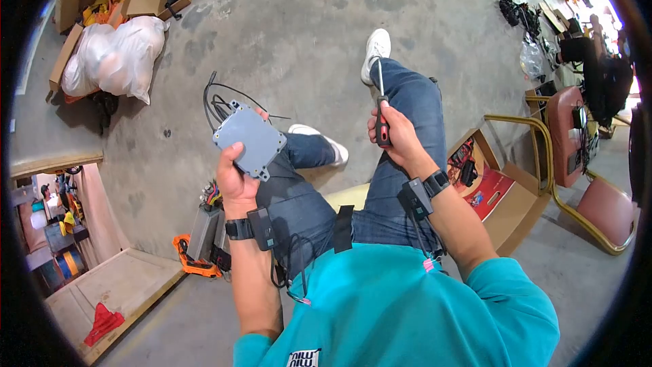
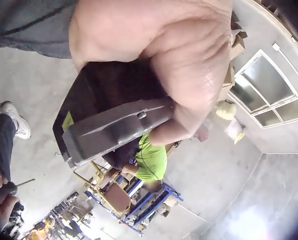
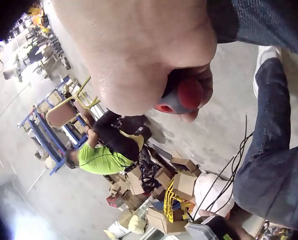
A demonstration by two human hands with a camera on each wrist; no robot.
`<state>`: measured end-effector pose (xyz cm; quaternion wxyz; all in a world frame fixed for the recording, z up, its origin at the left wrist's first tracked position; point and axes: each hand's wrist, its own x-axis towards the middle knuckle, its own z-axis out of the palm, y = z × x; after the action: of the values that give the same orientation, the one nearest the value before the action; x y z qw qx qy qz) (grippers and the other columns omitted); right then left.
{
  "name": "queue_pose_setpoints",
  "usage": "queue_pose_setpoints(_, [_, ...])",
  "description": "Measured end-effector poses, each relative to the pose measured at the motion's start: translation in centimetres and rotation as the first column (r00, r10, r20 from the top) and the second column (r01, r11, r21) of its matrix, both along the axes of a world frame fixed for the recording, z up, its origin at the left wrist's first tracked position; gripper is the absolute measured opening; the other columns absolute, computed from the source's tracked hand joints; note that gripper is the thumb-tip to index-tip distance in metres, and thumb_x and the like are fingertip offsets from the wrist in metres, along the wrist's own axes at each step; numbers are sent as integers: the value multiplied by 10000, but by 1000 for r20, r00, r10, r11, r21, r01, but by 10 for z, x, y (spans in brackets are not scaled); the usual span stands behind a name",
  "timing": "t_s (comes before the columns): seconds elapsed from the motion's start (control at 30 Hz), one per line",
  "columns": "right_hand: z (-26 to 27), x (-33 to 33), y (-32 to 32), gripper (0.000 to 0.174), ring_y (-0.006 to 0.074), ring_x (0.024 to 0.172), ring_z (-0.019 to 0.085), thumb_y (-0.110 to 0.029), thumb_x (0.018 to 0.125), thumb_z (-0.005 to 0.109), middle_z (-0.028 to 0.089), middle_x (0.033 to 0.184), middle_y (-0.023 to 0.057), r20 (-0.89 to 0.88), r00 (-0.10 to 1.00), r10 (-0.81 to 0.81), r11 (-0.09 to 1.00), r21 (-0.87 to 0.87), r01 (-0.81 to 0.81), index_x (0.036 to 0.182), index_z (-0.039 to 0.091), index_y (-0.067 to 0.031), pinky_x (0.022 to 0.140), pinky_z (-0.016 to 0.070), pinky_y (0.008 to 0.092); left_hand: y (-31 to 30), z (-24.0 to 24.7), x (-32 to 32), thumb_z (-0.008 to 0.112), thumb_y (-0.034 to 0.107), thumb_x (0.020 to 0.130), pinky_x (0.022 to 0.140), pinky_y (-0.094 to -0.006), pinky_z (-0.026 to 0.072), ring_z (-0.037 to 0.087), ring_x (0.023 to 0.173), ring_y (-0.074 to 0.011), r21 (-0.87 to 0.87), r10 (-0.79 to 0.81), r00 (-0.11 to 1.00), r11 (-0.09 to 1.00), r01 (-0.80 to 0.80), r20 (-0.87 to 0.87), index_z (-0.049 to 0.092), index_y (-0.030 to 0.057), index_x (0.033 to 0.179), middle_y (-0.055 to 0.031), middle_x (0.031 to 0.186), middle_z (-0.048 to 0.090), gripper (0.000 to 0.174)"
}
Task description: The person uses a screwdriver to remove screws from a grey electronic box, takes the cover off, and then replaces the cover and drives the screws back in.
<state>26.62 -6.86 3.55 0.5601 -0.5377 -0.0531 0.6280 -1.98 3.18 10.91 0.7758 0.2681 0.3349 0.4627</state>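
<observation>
In the head view, my left hand [image 1: 236,182] grips a flat grey box [image 1: 251,141] with screw lugs at its corners, the thumb lying across its upper face. Black cables [image 1: 212,98] trail from the box's far side. My right hand [image 1: 402,139] holds a screwdriver [image 1: 382,122] by its black and red handle, the metal shaft pointing away from me over the right leg. The screwdriver is apart from the box. Up close in the left wrist view, the box [image 2: 114,132] shows its dark side edge. The round red handle end [image 3: 190,94] pokes out of the fist in the right wrist view.
An open cardboard box [image 1: 519,214] with a red panel lies on the floor at the right, beside a chair [image 1: 565,136]. White bags [image 1: 115,58] and cartons stand far left. Near my left leg is an orange and grey device [image 1: 197,258]. Another person [image 3: 106,157] sits nearby.
</observation>
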Motion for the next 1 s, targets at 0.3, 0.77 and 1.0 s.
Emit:
queue_pose_setpoints(0.3, [-1, -1, -1, 358, 141, 656, 599, -406, 1024, 475, 611, 787, 58, -23, 1000, 6, 1000, 19, -5, 1031, 531, -52, 584, 490, 274, 1, 4, 5, 652, 204, 738, 1071, -468, 426, 491, 1286, -361, 17, -35, 999, 999, 35, 4, 377, -48, 1411, -256, 1362, 501, 769])
queue_pose_setpoints(0.77, [-8, 0, 4, 355, 148, 652, 596, -416, 1023, 467, 612, 787, 61, 14, 1000, 27, 997, 73, -27, 996, 527, -67, 574, 484, 276, -7, 16, 7, 649, 167, 726, 1087, -509, 399, 431, 1336, -413, 40, -27, 999, 999, 25, 43, 367, -44, 1418, -295, 1381, 468, 777])
queue_pose_setpoints(1.0, [2, -4, 3, 379, 141, 657, 596, -414, 1025, 464, 607, 802, 67, 21, 999, 35, 999, 33, -36, 1036, 529, -41, 581, 491, 271, -10, 12, 4, 663, 163, 718, 1091, -496, 402, 444, 1327, -406, 1, 6, 999, 1000, -6, 46, 384, -37, 1408, -292, 1375, 476, 770])
